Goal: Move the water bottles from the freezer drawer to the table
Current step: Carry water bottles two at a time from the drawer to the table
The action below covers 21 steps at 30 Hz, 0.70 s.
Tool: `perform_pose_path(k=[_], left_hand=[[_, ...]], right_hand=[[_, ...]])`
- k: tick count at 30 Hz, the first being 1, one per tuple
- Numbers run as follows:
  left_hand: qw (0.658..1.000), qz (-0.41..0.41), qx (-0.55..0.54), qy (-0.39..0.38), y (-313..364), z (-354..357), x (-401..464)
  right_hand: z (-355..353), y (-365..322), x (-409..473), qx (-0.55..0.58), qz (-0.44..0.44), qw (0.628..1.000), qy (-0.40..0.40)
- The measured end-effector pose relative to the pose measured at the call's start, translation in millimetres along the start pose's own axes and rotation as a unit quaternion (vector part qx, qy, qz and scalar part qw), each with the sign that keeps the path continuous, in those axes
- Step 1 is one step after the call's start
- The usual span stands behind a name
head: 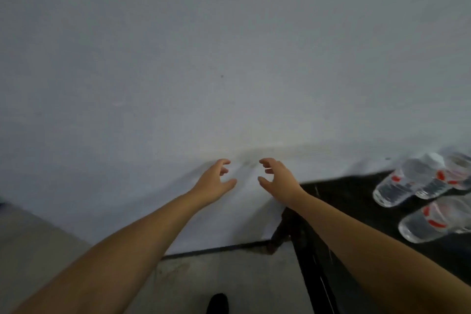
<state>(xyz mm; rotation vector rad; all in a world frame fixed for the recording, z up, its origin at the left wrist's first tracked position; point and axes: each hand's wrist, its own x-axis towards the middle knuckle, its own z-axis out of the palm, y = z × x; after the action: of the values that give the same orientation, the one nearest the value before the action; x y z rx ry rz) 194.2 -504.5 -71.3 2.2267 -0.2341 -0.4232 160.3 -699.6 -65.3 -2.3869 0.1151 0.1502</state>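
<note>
Several clear water bottles (407, 183) with red-and-white labels lie on their sides on the black table (339, 194) at the right edge of the view. Another bottle (430, 224) lies nearer to me on the same table. My left hand (216, 178) and my right hand (276, 176) are stretched out in front of me towards a white wall, fingers loosely curled, palms facing each other, holding nothing. Both hands are left of the bottles and apart from them. The freezer drawer is out of sight.
A plain white wall (229, 58) fills most of the view. Grey floor (229, 280) lies below, with a dark baseboard line along the wall. The table's black leg (313, 262) stands beside my right forearm. A dark shoe tip (218, 303) shows at the bottom.
</note>
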Motion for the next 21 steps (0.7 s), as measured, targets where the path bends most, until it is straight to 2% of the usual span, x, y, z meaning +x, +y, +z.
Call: perform_pose_path(k=[3, 8, 11, 16, 21], left_hand=[[0.996, -0.052, -0.022, 0.067, -28, -21, -36], [0.97, -0.157, -0.053, 0.18, -68, -27, -137], [0.936, -0.222, -0.083, 0.262, -83, -13, -195], [0.879, -0.305, -0.103, 0.351, -103, 5, -289], [0.816, -0.363, -0.133, 0.43, -116, 11, -371]], right_hand=[[19, -20, 8, -0.018, -0.067, 0.997, -0.047], [69, -61, -8, -0.015, -0.185, 0.969, -0.161], [102, -81, -32, -0.013, -0.232, 0.946, -0.228], [154, -120, -89, -0.021, -0.314, 0.892, -0.326], [193, -158, -147, -0.042, -0.372, 0.845, -0.382]])
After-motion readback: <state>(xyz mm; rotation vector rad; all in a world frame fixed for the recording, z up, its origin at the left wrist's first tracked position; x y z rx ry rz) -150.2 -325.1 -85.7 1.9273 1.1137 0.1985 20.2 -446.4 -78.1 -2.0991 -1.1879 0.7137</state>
